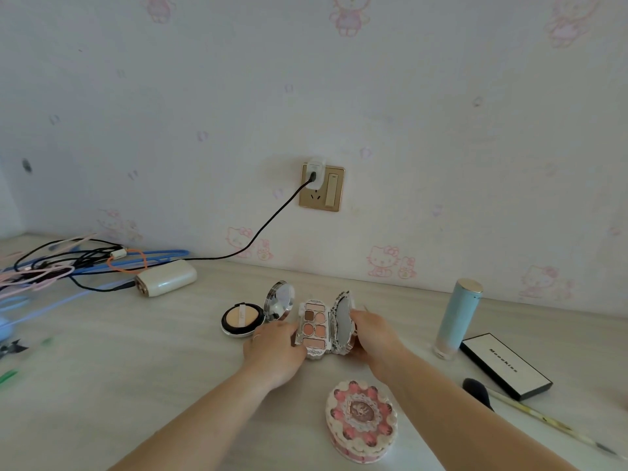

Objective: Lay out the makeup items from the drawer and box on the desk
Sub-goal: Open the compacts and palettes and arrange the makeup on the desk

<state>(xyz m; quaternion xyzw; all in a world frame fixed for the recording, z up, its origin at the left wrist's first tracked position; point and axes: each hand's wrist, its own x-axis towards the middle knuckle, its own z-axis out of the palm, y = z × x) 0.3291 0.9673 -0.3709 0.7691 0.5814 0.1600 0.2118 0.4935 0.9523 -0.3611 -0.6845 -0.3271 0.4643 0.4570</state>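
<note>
Pale wallpaper point(441, 130) printed with faint pink cartoon cats fills everything behind my desk point(142, 362), a light wood-grain top that runs wall to wall. On the wall sits a gold socket plate point(322, 189) with a white charger plugged in, its black cable point(258, 232) trailing down to the left into a tangle of cords point(68, 263) beside a white power bank point(166, 277).

To my right stands a tall pale-blue bottle point(458, 317) with a gold cap, upright near the wall. Just beside it lies a flat black-and-white box point(506, 365), and in front of that a makeup brush point(530, 414) lies slanted, bristles toward me. Nearest me, between my forearms, rests a closed oval pink compact point(361, 420) with a frilly relief lid.

Left of centre, the cushion compact point(253, 316) lies open, its mirror lid tilted up.

Between my hands is the eyeshadow palette point(314, 329), open on the desk, the pans of brown and peach facing up and the mirrored lid standing almost upright on its right side. My left hand point(273, 351) grips the palette's left edge, fingers curled against the base. My right hand point(372, 338) holds the lid from behind, thumb on its front rim, fingers wrapped round the back.
</note>
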